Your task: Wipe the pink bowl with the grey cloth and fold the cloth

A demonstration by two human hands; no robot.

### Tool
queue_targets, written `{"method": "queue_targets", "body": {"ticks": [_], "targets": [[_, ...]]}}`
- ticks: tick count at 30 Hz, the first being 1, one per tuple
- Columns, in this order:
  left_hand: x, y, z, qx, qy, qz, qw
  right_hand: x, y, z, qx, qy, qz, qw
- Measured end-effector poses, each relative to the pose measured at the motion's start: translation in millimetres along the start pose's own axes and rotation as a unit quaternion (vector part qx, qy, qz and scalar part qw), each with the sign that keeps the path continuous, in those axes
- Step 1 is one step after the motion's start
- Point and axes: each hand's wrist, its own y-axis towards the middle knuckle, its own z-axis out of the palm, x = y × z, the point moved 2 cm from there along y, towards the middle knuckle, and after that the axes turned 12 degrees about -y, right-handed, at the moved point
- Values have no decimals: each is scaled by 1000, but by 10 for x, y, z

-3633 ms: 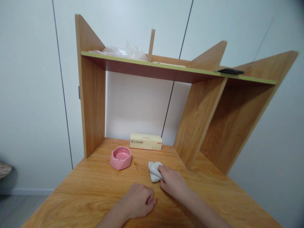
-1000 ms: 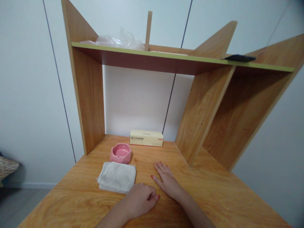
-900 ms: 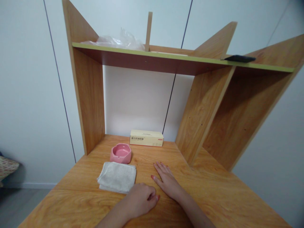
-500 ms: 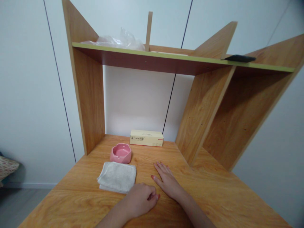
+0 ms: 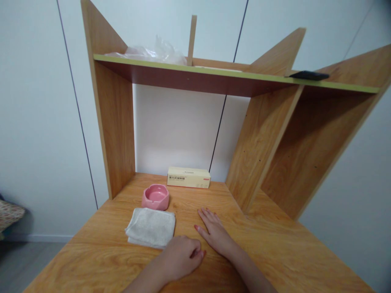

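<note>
My left hand (image 5: 182, 257) rests on the wooden desk in a loose fist, with nothing showing in it. Its knuckles come up against the near right corner of a folded white cloth (image 5: 151, 227). To the right, my right hand (image 5: 215, 232) lies flat, palm down, fingers stretched forward and holding nothing. Just behind the cloth stands a pink ashtray (image 5: 155, 197) with notches in its rim. A cream-coloured carton (image 5: 188, 178) with dark printed characters sits farther back.
A wooden shelf unit rises from the desk (image 5: 275, 248), its board (image 5: 214, 81) spanning above. On that board lie a clear plastic bag (image 5: 159, 53) and a flat black object (image 5: 308, 75). An upright divider (image 5: 259, 150) stands right of the carton.
</note>
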Motion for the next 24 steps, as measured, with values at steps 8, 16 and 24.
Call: {"method": "queue_targets", "body": {"ticks": [8,16,24], "targets": [[-47,0,-171,-94,-33,33,994,198,-11,-115,-79,1,-26,997],[398,-40,-940,-369,-90,-109,919,1039,-202,-287,-127,13,-172,977],[932,-99,-1078,-443,-98,-210,866,1068,-84,-323,-85,-123,-181,972]]}}
